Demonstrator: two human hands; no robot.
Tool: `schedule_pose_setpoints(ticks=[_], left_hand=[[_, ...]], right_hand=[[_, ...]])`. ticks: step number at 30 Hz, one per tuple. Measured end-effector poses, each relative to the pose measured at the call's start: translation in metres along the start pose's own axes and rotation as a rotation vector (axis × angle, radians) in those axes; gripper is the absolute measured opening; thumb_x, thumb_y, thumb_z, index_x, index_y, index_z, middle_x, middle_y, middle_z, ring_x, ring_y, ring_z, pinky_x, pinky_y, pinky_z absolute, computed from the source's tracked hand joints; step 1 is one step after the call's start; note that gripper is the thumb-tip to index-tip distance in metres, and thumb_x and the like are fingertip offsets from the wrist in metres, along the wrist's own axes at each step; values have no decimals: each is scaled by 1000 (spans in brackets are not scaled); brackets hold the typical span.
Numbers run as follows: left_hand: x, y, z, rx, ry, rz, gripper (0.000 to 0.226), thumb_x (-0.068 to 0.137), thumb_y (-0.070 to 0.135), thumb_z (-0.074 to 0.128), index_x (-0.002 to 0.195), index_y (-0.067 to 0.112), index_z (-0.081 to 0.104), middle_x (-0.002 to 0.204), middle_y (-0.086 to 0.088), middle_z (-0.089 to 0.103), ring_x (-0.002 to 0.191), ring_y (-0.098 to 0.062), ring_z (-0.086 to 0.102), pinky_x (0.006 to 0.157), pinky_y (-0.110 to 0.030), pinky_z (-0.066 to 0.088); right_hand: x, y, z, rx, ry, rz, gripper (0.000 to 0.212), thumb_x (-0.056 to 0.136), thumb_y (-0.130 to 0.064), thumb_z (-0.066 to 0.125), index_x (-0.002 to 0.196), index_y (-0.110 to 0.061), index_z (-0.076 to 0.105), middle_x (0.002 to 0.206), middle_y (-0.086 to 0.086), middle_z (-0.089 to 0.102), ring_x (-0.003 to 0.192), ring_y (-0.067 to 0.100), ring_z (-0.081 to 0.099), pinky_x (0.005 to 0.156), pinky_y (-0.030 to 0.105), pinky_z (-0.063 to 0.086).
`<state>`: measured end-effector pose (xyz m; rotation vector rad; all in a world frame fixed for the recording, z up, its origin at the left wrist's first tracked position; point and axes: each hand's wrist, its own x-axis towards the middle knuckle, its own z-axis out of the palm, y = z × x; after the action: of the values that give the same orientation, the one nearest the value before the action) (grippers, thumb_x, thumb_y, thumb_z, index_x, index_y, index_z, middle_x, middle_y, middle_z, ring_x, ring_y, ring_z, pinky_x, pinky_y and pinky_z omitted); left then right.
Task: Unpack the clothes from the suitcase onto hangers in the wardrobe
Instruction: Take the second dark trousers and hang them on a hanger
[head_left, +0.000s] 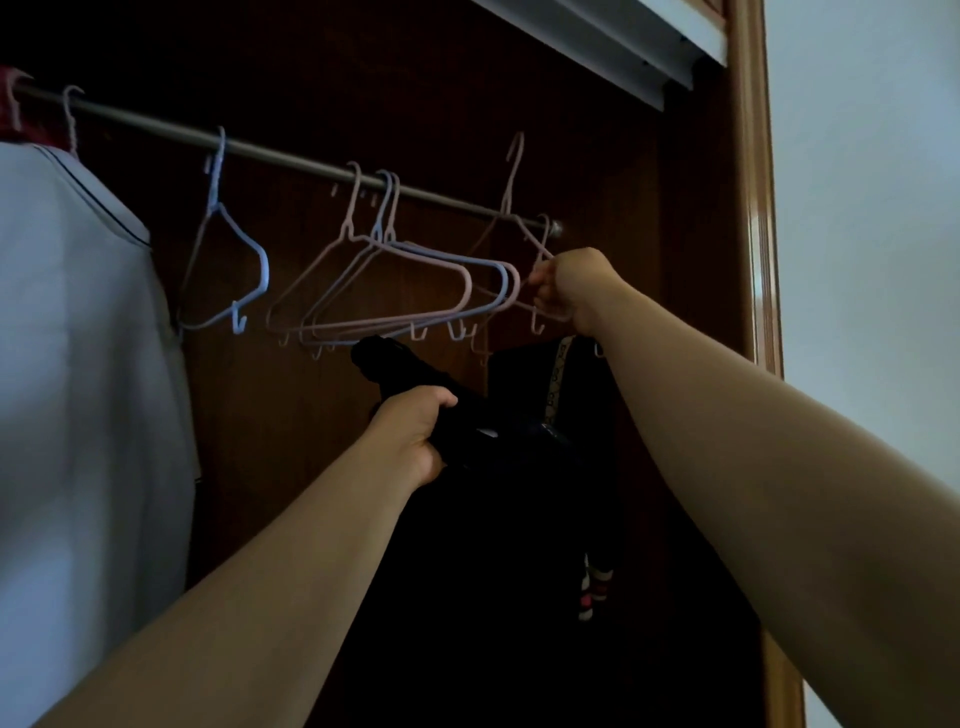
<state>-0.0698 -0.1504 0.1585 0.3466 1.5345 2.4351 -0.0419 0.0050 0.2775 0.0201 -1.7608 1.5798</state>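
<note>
Head view: the camera looks up into an open wardrobe (748, 156) with a dark brown interior and a metal rail (291, 156) sloping down to the right across the frame. The left hand (415, 436) is clenched round a bunched fold of a black garment (493, 545), which it holds up below the rail, in front of the wardrobe's lower right part; the rest of the cloth hangs down between the two forearms. The right hand (566, 291) is closed on the right end of a pink hanger (512, 174), near the rail's right end; the hanger's hook stands above the rail line and is not seated on it. The black garment and the pink hanger are apart. A blue hanger (262, 270) hangs alone on the rail left of centre, and a group of pink and blue hangers (470, 286) hangs close together at the middle, just left of the right hand. A white garment (78, 364) hangs at the far left. Below the right hand a patterned strap (560, 374) shows against dark cloth; what it belongs to cannot be told
</note>
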Motion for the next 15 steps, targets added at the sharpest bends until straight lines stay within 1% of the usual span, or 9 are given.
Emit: schedule_pose_setpoints(ticks=[1,2,4,5,6,8,11,14,15], left_hand=[[-3,-4,0,-4,-1,5,36,95,3,47,131,1,45,90,-19,52,65,-31,57,30,-35,46],[-8,-7,0,-16,-9,5,31,95,3,47,126,1,47,90,-19,52,66,-31,57,33,-39,47],[-19,-14,2,-55,-32,-8,16,96,3,46,111,3,49,90,-17,51,68,-31,56,37,-42,48],[-26,-16,3,-55,-52,-13,10,96,4,45,106,4,48,88,-17,50,68,-30,55,37,-41,49],[-33,-21,5,-31,-72,-26,9,96,5,45,104,5,47,87,-16,50,68,-30,55,36,-39,49],[-44,-30,9,-21,-95,-47,12,96,6,44,108,4,46,87,-15,51,70,-30,54,34,-38,49],[-62,-45,17,-42,-126,-63,15,98,6,42,111,1,47,88,-18,54,72,-33,55,30,-37,47],[-76,-61,26,-78,-128,-88,14,98,6,41,102,-2,51,88,-21,56,70,-35,56,31,-35,48],[-80,-67,28,-85,-124,-95,15,99,7,41,97,-3,52,87,-21,57,70,-35,57,36,-37,50]], right_hand=[[-7,1,-5,51,23,53,28,99,-10,34,75,-9,48,74,6,56,46,12,56,46,23,49],[-11,6,-10,69,42,84,30,100,-12,31,76,-9,49,78,8,60,49,13,59,50,24,51],[-29,14,-24,15,12,129,25,99,-13,29,84,-10,49,92,9,66,67,16,65,65,34,52],[-39,19,-32,-3,-15,152,21,99,-14,29,92,-11,49,97,9,66,77,18,68,69,38,52],[-49,26,-44,-5,-26,180,19,99,-15,29,101,-11,47,100,9,67,84,20,70,71,40,54],[-68,39,-64,-5,-26,215,23,99,-18,30,116,-11,44,104,11,67,92,24,70,74,42,57],[-99,59,-94,23,-26,262,31,100,-18,30,122,-3,46,105,15,66,88,26,70,77,45,57],[-127,79,-121,-7,-17,267,31,101,-28,40,114,-2,52,90,11,66,76,21,70,66,42,60],[-139,83,-131,-27,-16,265,30,101,-30,42,111,-4,54,87,11,67,75,21,71,64,42,60]])
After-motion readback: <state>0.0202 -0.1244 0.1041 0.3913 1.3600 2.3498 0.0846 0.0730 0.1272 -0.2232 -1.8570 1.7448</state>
